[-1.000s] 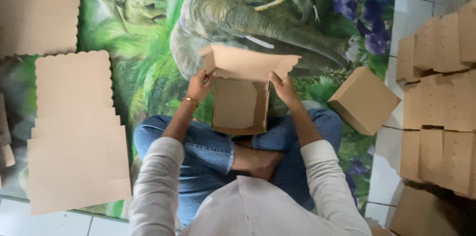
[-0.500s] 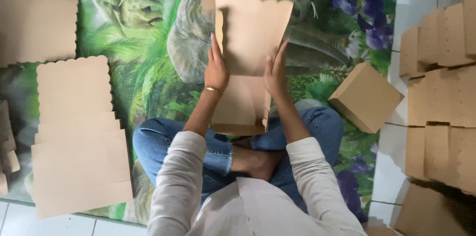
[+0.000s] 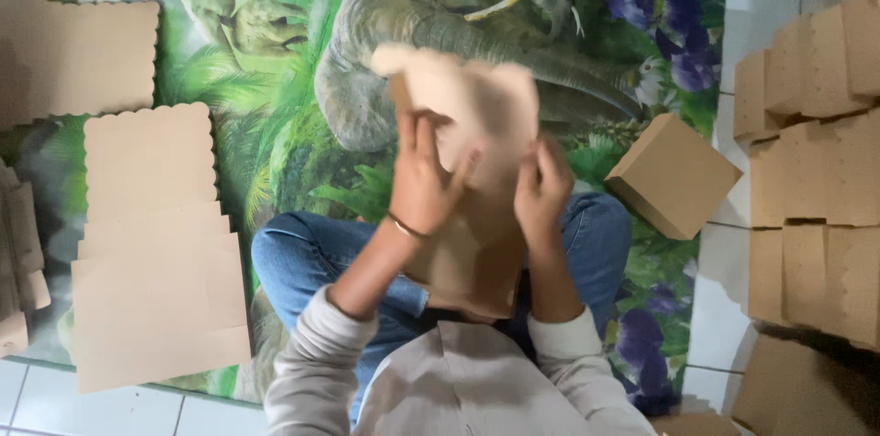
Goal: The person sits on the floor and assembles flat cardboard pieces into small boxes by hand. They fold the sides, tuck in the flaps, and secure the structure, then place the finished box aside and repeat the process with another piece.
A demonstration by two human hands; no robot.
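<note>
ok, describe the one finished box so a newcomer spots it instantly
Start at the jungle mat with the elephant print. At its right edge, beside the person's knee, sits the closed box, alone and turned at an angle. Unlike the flat sheets on the left and the stacks on the right, it is a single assembled cube.

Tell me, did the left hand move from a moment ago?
Yes. The left hand slid up the cardboard piece, away from the blue jeans and toward the elephant picture on the mat.

Soft, even daylight was cast over the scene, with faint shadows. The cardboard sheet [image 3: 467, 115] and both hands were smeared by motion blur; the mat's [image 3: 275, 152] edges were rendered sharper.
</note>
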